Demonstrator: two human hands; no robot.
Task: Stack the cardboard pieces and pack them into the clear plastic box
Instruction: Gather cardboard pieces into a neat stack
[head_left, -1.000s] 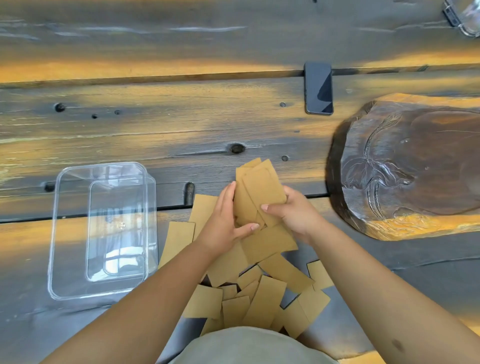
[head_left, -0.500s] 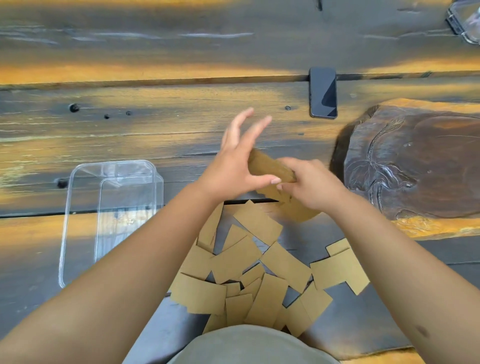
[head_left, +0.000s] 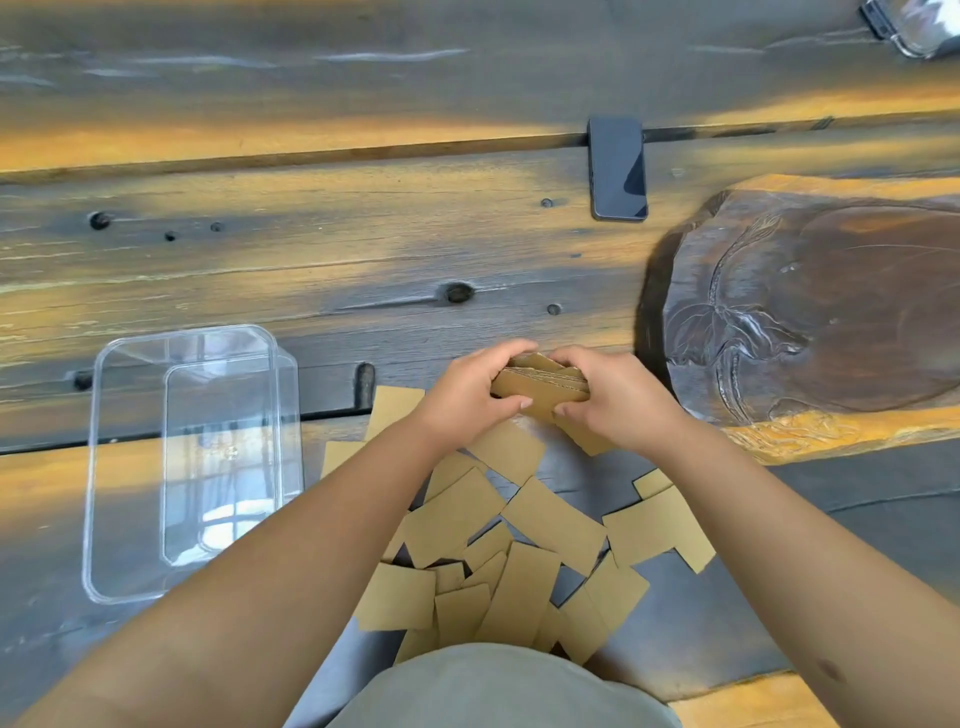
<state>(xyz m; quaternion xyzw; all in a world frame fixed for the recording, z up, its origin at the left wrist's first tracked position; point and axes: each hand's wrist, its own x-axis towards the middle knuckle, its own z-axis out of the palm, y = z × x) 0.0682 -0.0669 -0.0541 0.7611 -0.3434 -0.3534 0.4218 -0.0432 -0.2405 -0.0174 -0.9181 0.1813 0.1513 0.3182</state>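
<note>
A small stack of brown cardboard pieces (head_left: 540, 383) is held edge-on between both hands, above the table's middle. My left hand (head_left: 470, 397) grips its left end with curled fingers. My right hand (head_left: 613, 397) grips its right end. Several loose cardboard pieces (head_left: 553, 522) lie scattered on the table below my hands, overlapping each other. The clear plastic box (head_left: 130, 467) sits at the left with nothing in it, apart from both hands.
A dark phone (head_left: 617, 167) lies face up further back. A carved dark wooden slab (head_left: 810, 306) fills the right side, close to my right hand. Part of another clear container (head_left: 914, 23) shows at the top right corner.
The fanned pieces were gathered into a stack. My left hand, its fingers spread half a second ago, has closed on the stack's left end. The stack has come lower.
</note>
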